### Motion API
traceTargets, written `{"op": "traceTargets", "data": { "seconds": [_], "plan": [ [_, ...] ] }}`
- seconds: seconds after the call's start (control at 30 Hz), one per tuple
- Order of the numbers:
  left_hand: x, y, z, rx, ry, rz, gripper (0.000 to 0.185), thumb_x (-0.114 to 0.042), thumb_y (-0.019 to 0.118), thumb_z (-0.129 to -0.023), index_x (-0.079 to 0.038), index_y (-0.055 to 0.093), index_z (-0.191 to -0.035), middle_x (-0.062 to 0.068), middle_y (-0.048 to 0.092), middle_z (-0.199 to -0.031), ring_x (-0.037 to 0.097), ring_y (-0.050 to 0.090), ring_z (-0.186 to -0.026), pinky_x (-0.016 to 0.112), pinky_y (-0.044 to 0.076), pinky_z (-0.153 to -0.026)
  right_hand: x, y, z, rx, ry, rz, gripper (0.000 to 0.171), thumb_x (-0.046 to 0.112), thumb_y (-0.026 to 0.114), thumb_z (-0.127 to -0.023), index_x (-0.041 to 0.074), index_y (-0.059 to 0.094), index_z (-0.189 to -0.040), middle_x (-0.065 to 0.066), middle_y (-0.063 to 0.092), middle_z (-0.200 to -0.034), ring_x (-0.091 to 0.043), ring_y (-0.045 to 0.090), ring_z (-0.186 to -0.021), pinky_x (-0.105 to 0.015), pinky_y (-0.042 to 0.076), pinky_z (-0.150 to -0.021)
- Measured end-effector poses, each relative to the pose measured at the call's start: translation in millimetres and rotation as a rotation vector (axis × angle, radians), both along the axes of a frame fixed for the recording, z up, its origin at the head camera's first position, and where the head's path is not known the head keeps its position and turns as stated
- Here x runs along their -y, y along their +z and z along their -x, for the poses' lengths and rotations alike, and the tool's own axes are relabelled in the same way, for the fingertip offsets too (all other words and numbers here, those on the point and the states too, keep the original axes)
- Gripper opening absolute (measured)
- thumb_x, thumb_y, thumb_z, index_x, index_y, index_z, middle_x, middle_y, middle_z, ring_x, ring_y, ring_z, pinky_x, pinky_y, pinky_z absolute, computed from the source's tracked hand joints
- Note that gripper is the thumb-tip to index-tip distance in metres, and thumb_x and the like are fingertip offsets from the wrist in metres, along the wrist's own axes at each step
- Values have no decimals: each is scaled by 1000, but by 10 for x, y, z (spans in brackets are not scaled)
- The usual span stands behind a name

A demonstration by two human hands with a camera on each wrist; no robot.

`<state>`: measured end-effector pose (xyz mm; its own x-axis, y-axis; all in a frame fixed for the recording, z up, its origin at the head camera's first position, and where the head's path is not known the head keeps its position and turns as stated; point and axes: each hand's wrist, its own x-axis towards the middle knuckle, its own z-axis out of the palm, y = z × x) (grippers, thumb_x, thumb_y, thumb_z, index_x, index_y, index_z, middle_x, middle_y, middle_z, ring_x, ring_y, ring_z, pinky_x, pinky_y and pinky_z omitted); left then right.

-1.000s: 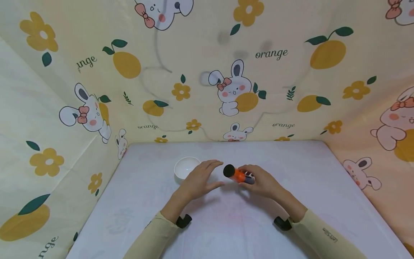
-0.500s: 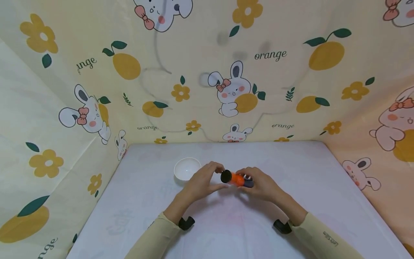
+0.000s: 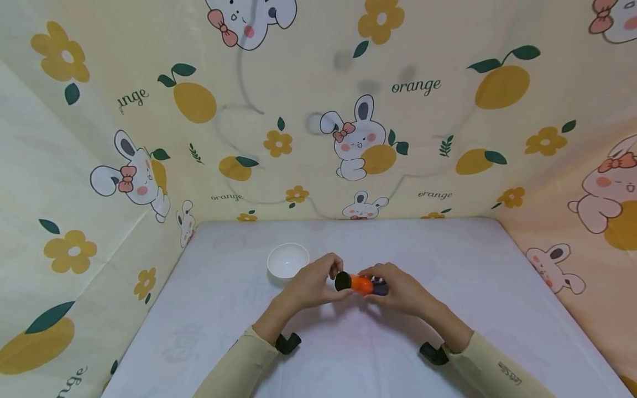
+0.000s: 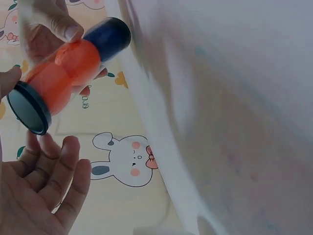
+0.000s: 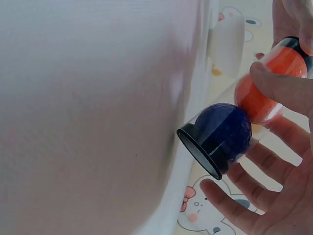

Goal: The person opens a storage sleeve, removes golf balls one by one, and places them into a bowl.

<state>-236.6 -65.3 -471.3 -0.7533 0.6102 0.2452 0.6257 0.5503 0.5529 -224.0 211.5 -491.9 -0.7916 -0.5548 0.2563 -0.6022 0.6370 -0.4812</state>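
A clear tube (image 3: 359, 284) with black end caps lies slantwise between my hands, off the table. Inside it are two orange balls (image 4: 78, 61) and a dark blue ball (image 5: 222, 128), seen through the wall. My right hand (image 3: 402, 288) grips the tube around its middle and blue end, thumb on one side and fingers on the other. At the other end my left hand (image 3: 309, 284) pinches the black cap (image 4: 30, 108), its thumb at one edge and fingertips at the opposite edge. Part of the far cap is hidden by the right hand in the head view.
A white bowl (image 3: 288, 261) stands on the table just beyond my left hand. The table (image 3: 348, 354) wears a pale cloth. Printed fabric walls (image 3: 423, 127) with rabbits and oranges rise at the back and both sides.
The tube has come left and slightly nearer, turning more level, with the right hand around it. My left hand's fingers have curled in and met the black cap. The bowl stays put.
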Motion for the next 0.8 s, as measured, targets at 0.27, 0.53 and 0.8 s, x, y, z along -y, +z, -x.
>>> {"op": "traceTargets", "data": {
  "seconds": [0.27,0.53,0.8],
  "plan": [
    [49,10,30,60,8,12,50,-44,88,-89,-18,53,-115,4,65,-102,14,61,-90,22,50,-76,7,19,-38,85,32,-21,49,23,85,-95,15,66,-139,-3,72,-130,-28,68,-113,-55,57,-103],
    [71,30,37,131,-33,-66,46,-41,88,-89,-19,51,-107,13,65,-96,11,56,-83,21,48,-71,-1,34,-60,223,54,20,60,32,86,-94,15,60,-146,-7,66,-143,-28,64,-124,-60,51,-112],
    [67,1,35,140,-57,-145,46,-36,89,-89,-18,49,-102,2,59,-87,13,58,-81,21,49,-71,12,42,-62,121,26,56,55,18,90,-89,8,68,-139,-7,73,-134,-26,68,-118,-55,55,-108]
  ]
}}
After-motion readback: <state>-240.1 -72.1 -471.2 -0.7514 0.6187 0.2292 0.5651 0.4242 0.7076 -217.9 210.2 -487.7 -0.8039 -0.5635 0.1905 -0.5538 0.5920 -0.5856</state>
